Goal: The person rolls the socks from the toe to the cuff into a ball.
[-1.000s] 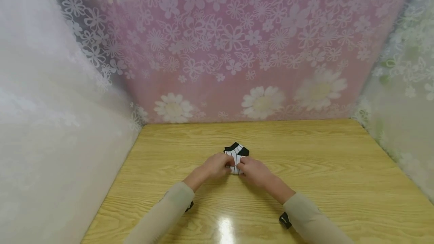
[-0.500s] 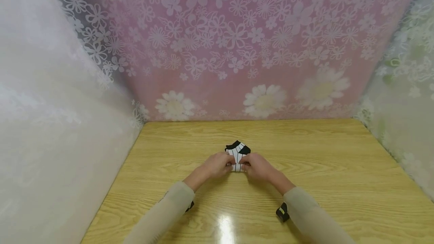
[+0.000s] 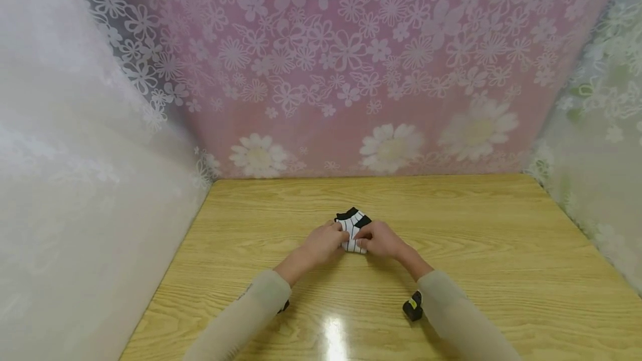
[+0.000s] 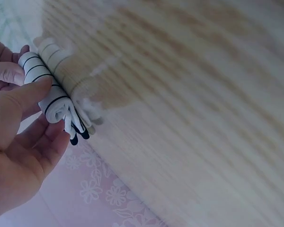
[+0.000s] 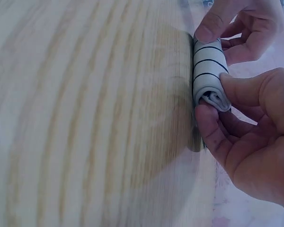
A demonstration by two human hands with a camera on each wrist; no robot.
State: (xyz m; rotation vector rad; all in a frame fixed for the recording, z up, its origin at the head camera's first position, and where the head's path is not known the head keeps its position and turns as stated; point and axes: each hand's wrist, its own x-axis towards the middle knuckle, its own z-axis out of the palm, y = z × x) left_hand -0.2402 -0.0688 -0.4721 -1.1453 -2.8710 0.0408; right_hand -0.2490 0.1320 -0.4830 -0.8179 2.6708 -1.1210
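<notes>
A white sock (image 3: 353,232) with thin black stripes and black heel and cuff lies on the table, its near end rolled up. Both wrist views show the roll: in the left one the striped sock (image 4: 41,78) has its spiral end facing the camera. My left hand (image 3: 322,243) holds the roll's left end, thumb on top and fingers around the far side. At the other end, my right hand (image 3: 383,239) pinches the roll (image 5: 210,71) between thumb and fingers. The cuff end lies flat beyond the hands.
The wood-grain table (image 3: 476,249) spreads around both hands. A pink flowered curtain (image 3: 326,71) stands behind it, with pale coverings (image 3: 90,183) at the sides. A black strap piece (image 3: 413,306) shows by the right sleeve.
The sock has tilted slightly and shifted a little away and to the right. Both hands stay on it, the left fingers moving up along its side. The rolled end remains between them.
</notes>
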